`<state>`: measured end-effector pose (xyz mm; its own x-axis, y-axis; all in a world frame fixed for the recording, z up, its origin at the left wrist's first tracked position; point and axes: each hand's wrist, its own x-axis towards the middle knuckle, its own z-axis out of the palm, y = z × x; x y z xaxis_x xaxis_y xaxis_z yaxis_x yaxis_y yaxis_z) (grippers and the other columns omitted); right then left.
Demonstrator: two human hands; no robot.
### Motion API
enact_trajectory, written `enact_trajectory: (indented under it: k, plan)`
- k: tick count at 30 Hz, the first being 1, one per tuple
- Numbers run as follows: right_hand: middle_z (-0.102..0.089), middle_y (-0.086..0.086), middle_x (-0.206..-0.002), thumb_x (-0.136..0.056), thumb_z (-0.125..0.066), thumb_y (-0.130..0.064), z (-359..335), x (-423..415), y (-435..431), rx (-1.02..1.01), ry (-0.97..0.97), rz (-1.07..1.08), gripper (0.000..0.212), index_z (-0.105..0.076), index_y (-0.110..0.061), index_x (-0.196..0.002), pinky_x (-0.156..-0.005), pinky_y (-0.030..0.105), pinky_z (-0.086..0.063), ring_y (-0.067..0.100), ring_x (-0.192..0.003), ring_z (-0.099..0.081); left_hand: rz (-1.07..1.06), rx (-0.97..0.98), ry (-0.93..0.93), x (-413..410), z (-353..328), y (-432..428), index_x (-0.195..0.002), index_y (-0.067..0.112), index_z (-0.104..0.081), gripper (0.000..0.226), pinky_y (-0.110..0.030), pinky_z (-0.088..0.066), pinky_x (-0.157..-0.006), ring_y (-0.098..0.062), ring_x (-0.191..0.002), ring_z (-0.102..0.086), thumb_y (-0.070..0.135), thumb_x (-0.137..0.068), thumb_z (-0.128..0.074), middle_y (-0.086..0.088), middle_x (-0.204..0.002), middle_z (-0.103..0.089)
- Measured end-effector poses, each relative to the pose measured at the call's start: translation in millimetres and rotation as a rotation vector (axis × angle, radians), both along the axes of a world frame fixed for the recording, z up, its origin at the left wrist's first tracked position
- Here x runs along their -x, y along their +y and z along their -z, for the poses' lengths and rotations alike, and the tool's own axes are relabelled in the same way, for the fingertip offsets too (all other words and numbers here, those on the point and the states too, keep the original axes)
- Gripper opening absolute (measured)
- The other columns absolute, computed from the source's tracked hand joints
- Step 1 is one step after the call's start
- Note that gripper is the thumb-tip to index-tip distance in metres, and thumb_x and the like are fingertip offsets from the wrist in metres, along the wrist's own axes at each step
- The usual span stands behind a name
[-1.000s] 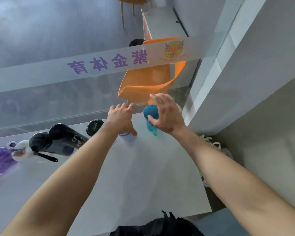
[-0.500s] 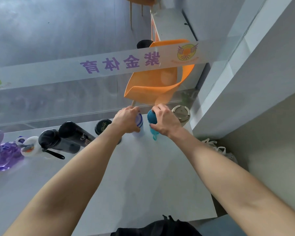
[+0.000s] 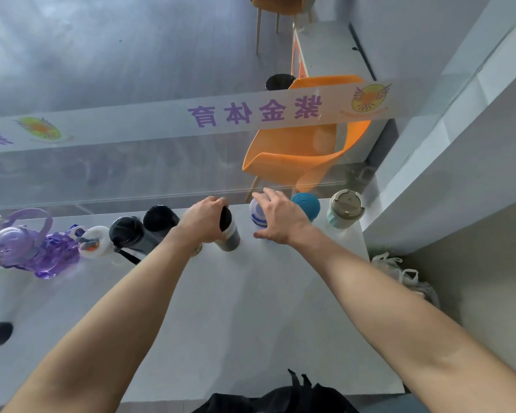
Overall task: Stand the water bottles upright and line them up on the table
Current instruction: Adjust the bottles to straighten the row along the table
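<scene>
Along the far edge of the white table (image 3: 251,308) stands a row of bottles. My left hand (image 3: 204,223) is closed round a dark bottle with a white label (image 3: 229,231), which leans a little. My right hand (image 3: 277,220) hovers with spread fingers against a white bottle with blue stripes (image 3: 256,214). To its right stand a teal-capped bottle (image 3: 306,205) and a pale green cup with a beige lid (image 3: 344,211). Left of my left hand are two black bottles (image 3: 160,219) (image 3: 127,234), a white-lidded bottle (image 3: 94,241) and a purple handled bottle (image 3: 27,248).
A glass partition with a frosted band of purple lettering (image 3: 251,113) rises just behind the table. An orange chair (image 3: 298,153) sits beyond it. A white wall (image 3: 459,144) closes off the right side, with plastic bags (image 3: 399,272) on the floor. A black bag (image 3: 280,400) lies at the near edge.
My left hand has let go of the striped white bottle and taken the dark labelled bottle. My right hand has left the teal bottle and moved left to the striped one.
</scene>
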<state>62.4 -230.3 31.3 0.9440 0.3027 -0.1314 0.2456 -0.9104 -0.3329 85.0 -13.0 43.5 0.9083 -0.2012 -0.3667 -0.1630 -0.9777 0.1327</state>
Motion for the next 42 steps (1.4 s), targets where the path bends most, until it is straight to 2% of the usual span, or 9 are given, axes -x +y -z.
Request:
enact_trajectory:
  k: [3, 8, 12, 16, 19, 22, 27, 35, 42]
  plan:
    - [-0.056, 0.014, -0.139, -0.083, -0.088, -0.041, 1.4, -3.0, 4.7, 0.018, -0.018, 0.048, 0.08, -0.052, -0.014, -0.149, -0.105, 0.045, -0.054, 0.034, -0.131, -0.055, 0.011, 0.058, -0.041, -0.9, 4.5, 2.9, -0.137, 0.025, -0.058, 0.074, -0.036, -0.05, -0.081, -0.03, -0.112, -0.063, 0.035, -0.072, -0.093, -0.001, -0.123, -0.062]
    - [-0.058, 0.012, -0.134, -0.079, -0.09, -0.044, 3.9, -2.8, 5.5, 0.006, -0.019, 0.09, 0.082, -0.053, -0.015, -0.147, -0.101, 0.045, -0.056, 0.034, -0.125, -0.059, 0.035, 0.088, -0.021, -7.0, 3.2, 0.7, -0.132, 0.023, -0.059, 0.071, -0.042, -0.058, -0.084, -0.031, -0.11, -0.062, 0.033, -0.07, -0.093, -0.002, -0.12, -0.061]
    - [-0.058, 0.015, -0.137, -0.074, -0.086, -0.062, 0.9, 1.2, 14.0, 0.059, -0.132, 0.099, 0.093, -0.053, -0.012, -0.146, -0.108, 0.046, -0.05, 0.035, -0.126, -0.058, 0.051, 0.102, 0.013, -3.0, -4.2, 5.6, -0.149, 0.027, -0.048, 0.099, -0.048, -0.058, -0.095, -0.031, -0.125, -0.06, 0.042, -0.066, -0.099, -0.002, -0.138, -0.058]
    - [-0.063, 0.014, -0.137, -0.09, -0.075, -0.049, -17.3, 3.0, 49.3, -0.076, -0.339, 0.073, 0.067, -0.061, -0.007, -0.14, -0.112, 0.048, -0.05, 0.033, -0.128, -0.058, 0.136, 0.145, -0.105, 5.4, -25.9, 38.1, -0.16, 0.031, -0.04, 0.111, -0.049, -0.05, -0.111, -0.027, -0.137, -0.054, 0.056, -0.067, -0.096, -0.001, -0.15, -0.055]
    - [-0.067, 0.012, -0.128, -0.094, -0.072, -0.033, -30.1, 3.2, 92.6, -0.207, -0.427, 0.027, 0.046, -0.069, -0.005, -0.131, -0.106, 0.044, -0.053, 0.029, -0.119, -0.062, 0.088, 0.194, -0.141, 12.9, -48.9, 81.5, -0.163, 0.03, -0.041, 0.099, -0.049, -0.044, -0.118, -0.028, -0.143, -0.051, 0.05, -0.078, -0.088, -0.001, -0.159, -0.052]
    - [-0.068, 0.01, -0.119, -0.094, -0.071, -0.025, -37.4, 3.7, 141.6, -0.28, -0.496, -0.017, 0.034, -0.072, -0.006, -0.123, -0.099, 0.04, -0.056, 0.027, -0.112, -0.064, 0.005, 0.247, -0.18, 14.2, -61.8, 138.7, -0.159, 0.029, -0.049, 0.075, -0.049, -0.047, -0.116, -0.027, -0.142, -0.053, 0.034, -0.09, -0.076, 0.0, -0.159, -0.053]
    - [-0.068, 0.01, -0.109, -0.092, -0.068, -0.016, -47.2, 9.0, 223.5, -0.308, -0.54, -0.024, 0.022, -0.074, -0.003, -0.109, -0.093, 0.04, -0.056, 0.03, -0.104, -0.065, -0.065, 0.238, -0.221, 12.6, -60.2, 237.4, -0.146, 0.019, -0.063, 0.049, -0.044, -0.05, -0.11, -0.029, -0.131, -0.063, 0.017, -0.097, -0.065, -0.005, -0.144, -0.066]
    - [-0.067, 0.011, -0.106, -0.096, -0.063, -0.028, -66.4, 20.5, 349.1, -0.17, -0.325, -0.038, 0.024, -0.072, -0.007, -0.104, -0.08, 0.045, -0.058, 0.035, -0.097, -0.068, -0.057, 0.162, -0.137, 30.9, -68.6, 360.9, -0.138, 0.023, -0.068, 0.044, -0.042, -0.056, -0.1, -0.027, -0.121, -0.068, 0.022, -0.094, -0.067, -0.001, -0.136, -0.073]
    - [-0.067, 0.009, -0.116, -0.1, -0.059, -0.033, -56.9, 35.4, 419.0, -0.091, -0.12, -0.126, 0.031, -0.071, -0.012, -0.118, -0.085, 0.04, -0.053, 0.035, -0.102, -0.068, -0.244, 0.119, -0.122, 64.7, -84.9, 449.2, -0.133, 0.028, -0.071, 0.043, -0.037, -0.057, -0.092, -0.027, -0.116, -0.068, 0.023, -0.092, -0.061, 0.005, -0.127, -0.074]
